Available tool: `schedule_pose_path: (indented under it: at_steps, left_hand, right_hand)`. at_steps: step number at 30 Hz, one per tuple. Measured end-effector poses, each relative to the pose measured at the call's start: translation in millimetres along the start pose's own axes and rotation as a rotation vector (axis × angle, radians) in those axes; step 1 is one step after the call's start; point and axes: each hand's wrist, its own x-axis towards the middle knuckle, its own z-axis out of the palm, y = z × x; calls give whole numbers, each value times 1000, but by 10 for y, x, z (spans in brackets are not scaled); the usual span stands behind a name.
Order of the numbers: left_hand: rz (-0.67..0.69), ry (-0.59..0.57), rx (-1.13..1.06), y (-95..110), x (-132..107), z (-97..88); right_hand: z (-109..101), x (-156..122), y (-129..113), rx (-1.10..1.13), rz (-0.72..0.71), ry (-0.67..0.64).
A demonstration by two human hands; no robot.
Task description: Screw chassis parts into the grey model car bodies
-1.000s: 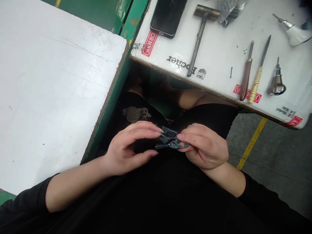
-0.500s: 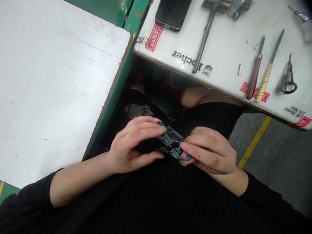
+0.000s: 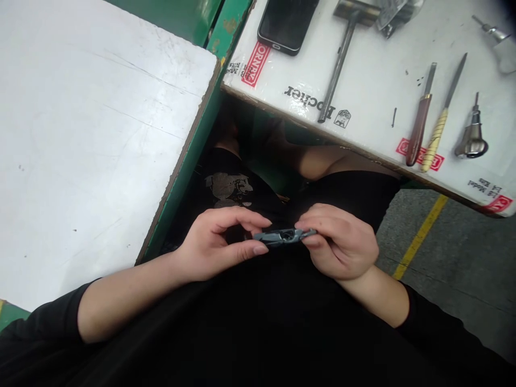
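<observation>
A small dark grey moulded part (image 3: 282,236), seen edge-on, is held between my two hands above my lap. My left hand (image 3: 221,242) pinches its left end between thumb and fingers. At the other end, the thumb and fingertips of my right hand (image 3: 342,242) grip a thin projecting piece. Which kind of part it is, I cannot make out. Its far face and underside are hidden from view.
On the right-hand bench lie a phone (image 3: 287,24), a T-shaped metal hammer (image 3: 342,62), a brown-handled chisel (image 3: 419,126), a file with a yellow handle (image 3: 437,137) and a short metal-handled driver (image 3: 472,137). A white board (image 3: 100,134) spans the left.
The grey part has turned from showing its broad, open face to lying edge-on and level. My left fingers have come down, and my right hand has rolled with it.
</observation>
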Motion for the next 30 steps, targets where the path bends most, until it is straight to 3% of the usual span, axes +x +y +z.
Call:
schedule_pose_path:
  at_steps: [5,10,18,30]
  left_hand:
    - [-470,29,-501,-72,29,60]
    - [-636,18,-677,-131,58,103]
    - [-697,71,-664,-130,72,95]
    - [-700,88,-605,-120,62,99]
  right_hand:
    - [78,26,-6,79,460,9]
    - [125,42,71,213,768,-14]
    - [168,54,111,275,845,-50]
    - [157,57,91,175,792,-98]
